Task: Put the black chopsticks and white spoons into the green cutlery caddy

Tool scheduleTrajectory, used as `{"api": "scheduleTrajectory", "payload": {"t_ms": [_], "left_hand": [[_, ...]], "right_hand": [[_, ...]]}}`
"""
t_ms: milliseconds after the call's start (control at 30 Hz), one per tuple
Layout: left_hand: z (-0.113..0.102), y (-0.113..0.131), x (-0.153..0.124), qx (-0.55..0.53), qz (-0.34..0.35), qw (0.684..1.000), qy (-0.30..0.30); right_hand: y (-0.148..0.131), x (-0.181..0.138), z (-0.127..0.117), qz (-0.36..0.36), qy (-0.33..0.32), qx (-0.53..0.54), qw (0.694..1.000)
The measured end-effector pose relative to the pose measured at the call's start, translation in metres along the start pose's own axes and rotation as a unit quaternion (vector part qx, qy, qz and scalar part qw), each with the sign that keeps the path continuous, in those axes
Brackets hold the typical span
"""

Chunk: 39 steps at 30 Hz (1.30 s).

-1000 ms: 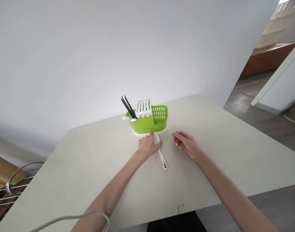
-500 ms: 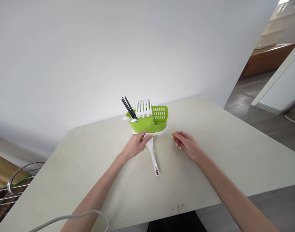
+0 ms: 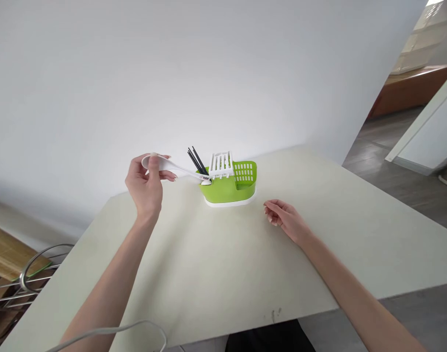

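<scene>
My left hand (image 3: 147,184) is raised above the table, fingers closed on the bowl end of a white plastic spoon (image 3: 179,170). The spoon's handle points right, its tip at the left compartment of a green cutlery holder (image 3: 229,188). That holder stands on a white base near the table's far edge, with black chopsticks (image 3: 196,160) and a white slotted insert (image 3: 221,164) in it. My right hand (image 3: 284,218) rests on the table to the right of the holder, fingers loosely curled and holding nothing.
The pale table (image 3: 223,264) ends at a white wall behind the holder. A metal wire rack (image 3: 21,281) stands low at the left. A white cable (image 3: 109,330) crosses the near edge. Grey floor and a doorway lie to the right.
My left hand has picked the white spoon up off the table in front of the holder and carried it up and to the left. My right hand has stayed put.
</scene>
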State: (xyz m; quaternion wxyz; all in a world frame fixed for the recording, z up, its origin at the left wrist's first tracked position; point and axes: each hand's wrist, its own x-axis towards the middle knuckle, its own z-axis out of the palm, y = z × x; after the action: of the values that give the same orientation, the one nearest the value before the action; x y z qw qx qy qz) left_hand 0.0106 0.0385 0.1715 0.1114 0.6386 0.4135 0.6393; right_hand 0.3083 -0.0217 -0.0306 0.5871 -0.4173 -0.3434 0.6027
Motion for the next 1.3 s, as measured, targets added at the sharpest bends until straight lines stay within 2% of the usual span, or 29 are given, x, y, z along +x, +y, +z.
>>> {"api": "scheduleTrajectory", "payload": {"t_ms": [233, 733, 1100, 1300], "left_hand": [[-0.001, -0.021, 0.014, 0.013, 0.017, 0.999, 0.035], [0.02, -0.064, 0.003, 0.014, -0.001, 0.997, -0.075], [0.03, -0.085, -0.008, 0.026, -0.031, 0.992, -0.121], [0.038, -0.102, -0.002, 0.047, -0.083, 0.985, -0.14]], "right_hand": [[0.0, 0.001, 0.0, 0.002, -0.001, -0.003, 1.0], [0.001, 0.002, -0.001, 0.004, -0.002, -0.007, 1.0], [0.001, 0.002, -0.002, 0.005, -0.004, -0.002, 1.0], [-0.002, 0.001, 0.0, 0.004, -0.002, -0.012, 1.0]]}}
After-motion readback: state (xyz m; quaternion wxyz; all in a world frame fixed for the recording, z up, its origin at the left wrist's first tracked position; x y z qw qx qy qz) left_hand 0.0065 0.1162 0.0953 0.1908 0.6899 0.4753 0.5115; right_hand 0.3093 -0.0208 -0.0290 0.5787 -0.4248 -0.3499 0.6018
